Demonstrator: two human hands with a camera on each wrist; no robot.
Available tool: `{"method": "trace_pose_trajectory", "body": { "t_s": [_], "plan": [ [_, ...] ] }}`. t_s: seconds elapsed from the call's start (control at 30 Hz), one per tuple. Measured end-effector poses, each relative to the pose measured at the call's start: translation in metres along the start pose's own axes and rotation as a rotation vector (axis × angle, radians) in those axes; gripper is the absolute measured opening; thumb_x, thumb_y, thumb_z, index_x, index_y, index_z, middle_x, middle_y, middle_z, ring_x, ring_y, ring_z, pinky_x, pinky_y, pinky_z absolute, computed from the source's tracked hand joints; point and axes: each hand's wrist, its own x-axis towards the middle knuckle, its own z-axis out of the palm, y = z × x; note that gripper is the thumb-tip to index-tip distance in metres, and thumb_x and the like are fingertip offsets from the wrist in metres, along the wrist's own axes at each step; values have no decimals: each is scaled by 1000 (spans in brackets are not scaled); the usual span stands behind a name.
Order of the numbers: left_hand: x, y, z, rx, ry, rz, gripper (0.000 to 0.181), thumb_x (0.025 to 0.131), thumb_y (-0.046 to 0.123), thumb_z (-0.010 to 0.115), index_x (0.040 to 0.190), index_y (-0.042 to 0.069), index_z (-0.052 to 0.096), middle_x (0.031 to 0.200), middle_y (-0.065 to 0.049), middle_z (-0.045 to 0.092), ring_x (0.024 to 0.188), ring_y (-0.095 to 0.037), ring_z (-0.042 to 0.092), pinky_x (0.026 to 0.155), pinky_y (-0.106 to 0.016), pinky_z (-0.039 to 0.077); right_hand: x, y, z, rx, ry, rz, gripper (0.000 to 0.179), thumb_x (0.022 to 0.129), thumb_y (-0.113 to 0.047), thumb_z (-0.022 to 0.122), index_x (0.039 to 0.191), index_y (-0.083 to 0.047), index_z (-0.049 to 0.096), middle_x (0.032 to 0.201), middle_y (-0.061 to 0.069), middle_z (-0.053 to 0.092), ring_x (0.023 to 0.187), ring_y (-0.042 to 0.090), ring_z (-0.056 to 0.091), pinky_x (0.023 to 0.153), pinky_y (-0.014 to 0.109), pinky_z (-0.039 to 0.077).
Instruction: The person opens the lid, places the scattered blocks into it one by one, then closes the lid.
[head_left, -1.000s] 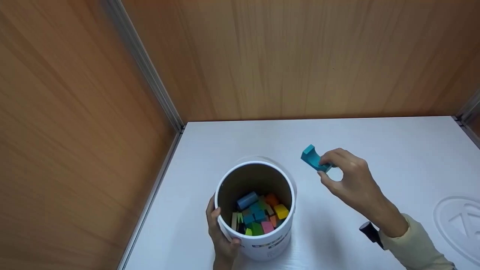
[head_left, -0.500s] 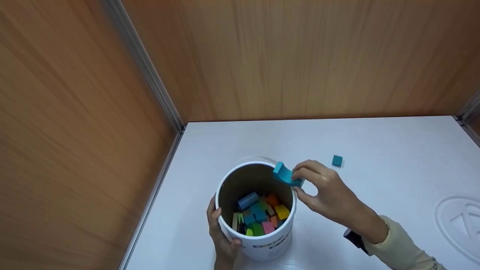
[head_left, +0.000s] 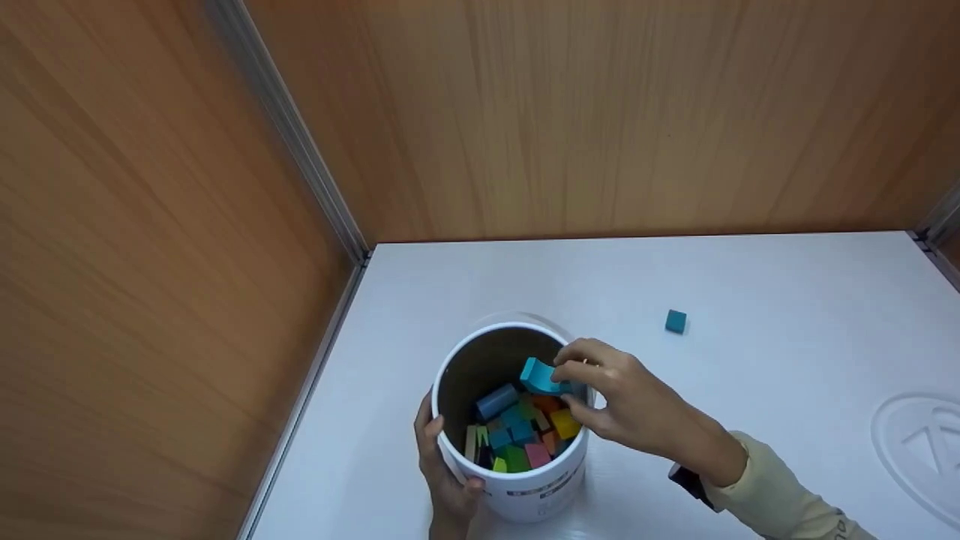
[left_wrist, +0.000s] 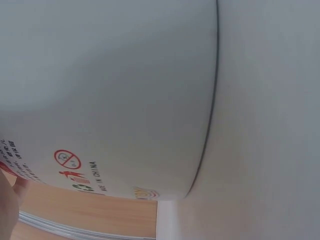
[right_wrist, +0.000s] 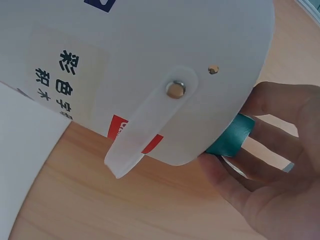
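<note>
A white bucket (head_left: 536, 506) stands on the table, loaded with colored blocks (head_left: 517, 454). My left hand (head_left: 448, 487) grips its left side, fingers at the rim and thumb toward the front. With thumb and fingertips my right hand (head_left: 626, 401) pinches a teal arch-shaped block (head_left: 537, 377), held within the bucket's mouth above the other blocks. The right wrist view shows this arch block (right_wrist: 235, 135) partly hidden by the bucket wall, right at the rim. In the left wrist view the bucket wall (left_wrist: 125, 100) fills most of the picture.
A small teal cube (head_left: 676, 322) lies on the white table (head_left: 787, 300), right of the bucket. Farther right is a round, translucent lid (head_left: 926, 442). Wooden panels (head_left: 600, 120) rise behind and at the left. The bucket's handle (right_wrist: 140, 130) hangs on its side.
My right hand has carried the teal arch block left and down into the bucket's mouth. The teal cube, hidden behind that hand at first, now shows. My left hand keeps its place.
</note>
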Motion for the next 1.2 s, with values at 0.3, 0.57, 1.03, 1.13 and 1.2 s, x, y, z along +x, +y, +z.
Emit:
{"method": "trace_pose_trajectory", "body": {
  "t_s": [0.3,0.57,1.03,1.13,1.2],
  "plan": [
    [0,4,0,23,-2,-4,73,90,60,47,138,9,27,143,-30,26,125,-43,36,99,-46,42,3,4,18,136,-119,-8,17,81,-6,71,98,-9,69,107,3,59,92,13,58,78,23,54],
    [1,4,-1,2,-2,12,73,90,59,48,138,8,27,143,-31,25,125,-44,36,99,-46,43,4,5,22,188,-139,20,15,81,-9,72,95,-12,68,106,1,59,91,12,57,76,25,55],
    [-1,3,-6,50,1,-19,73,91,59,47,136,6,27,145,-29,25,128,-39,36,99,-49,41,2,6,32,239,-69,0,16,83,-8,72,95,-15,64,99,-5,58,82,9,54,69,25,55],
    [-1,3,-7,38,1,-17,73,90,59,48,137,6,27,144,-29,25,127,-40,36,99,-49,41,1,8,33,259,-36,-37,18,82,-4,72,94,-15,64,100,-3,58,82,10,54,68,24,55],
    [-1,2,-7,30,0,-14,73,90,58,48,138,7,27,144,-30,25,126,-42,36,98,-49,42,1,8,34,269,-14,-60,18,82,-4,72,94,-15,64,101,-1,59,83,11,55,69,23,54]
  ]
}}
